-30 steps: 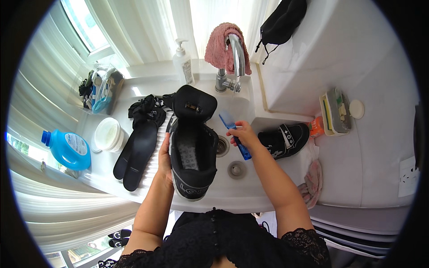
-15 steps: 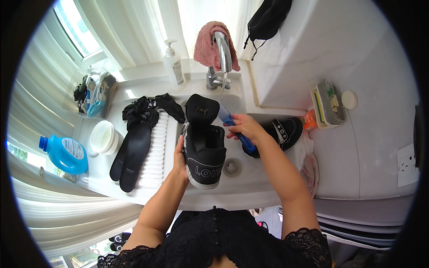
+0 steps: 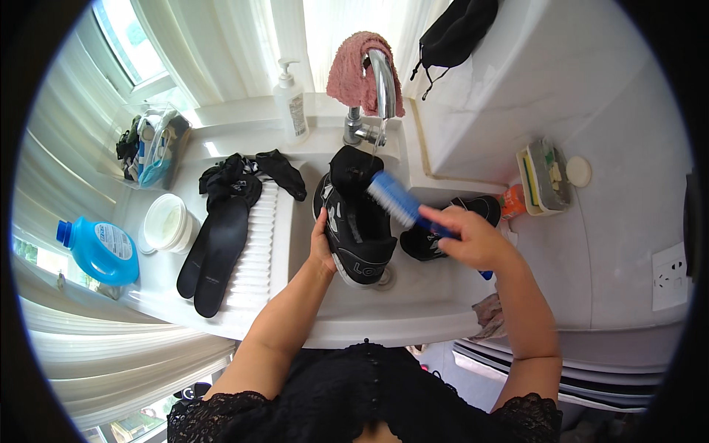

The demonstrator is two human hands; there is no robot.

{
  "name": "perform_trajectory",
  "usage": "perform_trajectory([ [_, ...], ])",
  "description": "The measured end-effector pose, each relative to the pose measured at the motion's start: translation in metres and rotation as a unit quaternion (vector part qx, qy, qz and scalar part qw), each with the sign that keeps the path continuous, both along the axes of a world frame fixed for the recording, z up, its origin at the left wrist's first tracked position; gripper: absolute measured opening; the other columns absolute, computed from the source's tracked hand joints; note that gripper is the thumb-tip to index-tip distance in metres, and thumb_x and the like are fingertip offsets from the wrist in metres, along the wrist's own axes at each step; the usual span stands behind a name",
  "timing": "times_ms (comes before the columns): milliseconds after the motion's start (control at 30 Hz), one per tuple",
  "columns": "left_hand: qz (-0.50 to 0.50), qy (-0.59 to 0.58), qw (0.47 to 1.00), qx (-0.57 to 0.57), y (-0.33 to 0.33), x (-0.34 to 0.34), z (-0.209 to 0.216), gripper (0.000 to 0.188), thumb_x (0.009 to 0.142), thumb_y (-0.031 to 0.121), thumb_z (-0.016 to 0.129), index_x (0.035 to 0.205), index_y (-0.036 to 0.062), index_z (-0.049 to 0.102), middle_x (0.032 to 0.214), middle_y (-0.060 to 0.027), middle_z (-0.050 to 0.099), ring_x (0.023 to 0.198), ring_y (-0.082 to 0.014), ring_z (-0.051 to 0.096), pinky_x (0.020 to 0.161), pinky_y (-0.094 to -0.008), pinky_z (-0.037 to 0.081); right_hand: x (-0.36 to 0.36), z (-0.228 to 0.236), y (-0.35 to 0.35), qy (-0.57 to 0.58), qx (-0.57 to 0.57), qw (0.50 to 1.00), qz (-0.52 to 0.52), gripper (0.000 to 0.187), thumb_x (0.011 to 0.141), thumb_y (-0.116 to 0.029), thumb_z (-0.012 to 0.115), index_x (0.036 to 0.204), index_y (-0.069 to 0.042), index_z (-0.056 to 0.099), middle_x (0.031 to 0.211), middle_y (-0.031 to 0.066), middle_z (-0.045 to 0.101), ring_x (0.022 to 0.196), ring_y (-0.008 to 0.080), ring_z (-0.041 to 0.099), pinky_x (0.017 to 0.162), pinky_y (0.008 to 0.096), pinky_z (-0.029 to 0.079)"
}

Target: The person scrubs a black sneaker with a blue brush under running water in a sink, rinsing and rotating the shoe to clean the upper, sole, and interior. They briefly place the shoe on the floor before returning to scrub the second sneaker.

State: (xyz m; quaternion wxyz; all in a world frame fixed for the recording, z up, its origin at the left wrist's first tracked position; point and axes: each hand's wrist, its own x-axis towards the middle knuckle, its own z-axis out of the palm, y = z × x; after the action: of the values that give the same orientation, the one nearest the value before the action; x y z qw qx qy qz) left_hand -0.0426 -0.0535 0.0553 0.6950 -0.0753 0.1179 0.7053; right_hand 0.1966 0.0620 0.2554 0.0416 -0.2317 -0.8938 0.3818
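Head view: by the left hand [image 3: 321,247], a black shoe [image 3: 358,244] is gripped along its left side, the thumb laid on the upper and the other fingers hidden beneath. By the right hand [image 3: 473,236], the handle of a blue brush [image 3: 399,199] is held with fingers curled round it. The shoe is held over the middle of the white sink [image 3: 443,310], heel toward the front edge, its long axis leaning toward the back-left corner. It lies left of the right hand and is nearer the left. The brush is slanted toward the back edge, its bristles at the right of the shoe's opening; whether they touch cannot be told.

At the basin's right edge, a second shoe [image 3: 425,244] is partly covered by the right hand. Two shoes and one brush are counted. On the ribbed board [image 3: 255,273] toward the left edge, two insoles [image 3: 221,251] are laid, with black fabric [image 3: 229,177] behind. At the left edge, one white tub [image 3: 168,225] and one blue jug [image 3: 107,251] are placed; along the back edge, one pump bottle [image 3: 290,107] and one tap [image 3: 385,88], over which one pink towel [image 3: 351,70] is draped.
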Motion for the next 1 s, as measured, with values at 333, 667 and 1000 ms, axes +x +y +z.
perform_trajectory([
  [333,-0.017,0.008,0.999,-0.028,0.013,0.005,-0.014,0.06,0.09,0.055,0.054,0.13,0.0097,0.053,0.129,-0.016,0.057,0.119,-0.0354,0.054,0.103,-0.051,0.041,-0.054,-0.037,0.012,-0.265,0.061,0.962,0.034,0.048,0.082,-0.012,0.063,0.13,-0.015,0.057,0.108,0.018,0.066,0.101,0.0362,0.061,0.088,0.041,0.048],
  [667,-0.061,0.074,0.994,-0.049,0.017,0.009,-0.009,0.054,0.09,0.05,0.057,0.122,0.0061,0.059,0.117,-0.0151,0.064,0.107,-0.0322,0.062,0.099,-0.0467,0.047,-0.086,-0.075,-0.016,-0.195,0.18,0.956,-0.124,0.037,0.094,-0.026,0.048,0.129,-0.015,0.057,0.1,0.0242,0.065,0.093,0.0404,0.064,0.079,0.0482,0.052],
  [1000,-0.046,0.074,0.994,-0.062,0.014,0.006,-0.011,0.057,0.09,0.055,0.054,0.12,0.0066,0.06,0.115,-0.015,0.065,0.104,-0.0315,0.063,0.096,-0.0469,0.049,-0.088,-0.087,-0.022,-0.139,0.113,0.978,-0.105,0.039,0.091,-0.023,0.05,0.129,-0.018,0.057,0.099,0.019,0.067,0.091,0.0391,0.064,0.081,0.0476,0.051],
])
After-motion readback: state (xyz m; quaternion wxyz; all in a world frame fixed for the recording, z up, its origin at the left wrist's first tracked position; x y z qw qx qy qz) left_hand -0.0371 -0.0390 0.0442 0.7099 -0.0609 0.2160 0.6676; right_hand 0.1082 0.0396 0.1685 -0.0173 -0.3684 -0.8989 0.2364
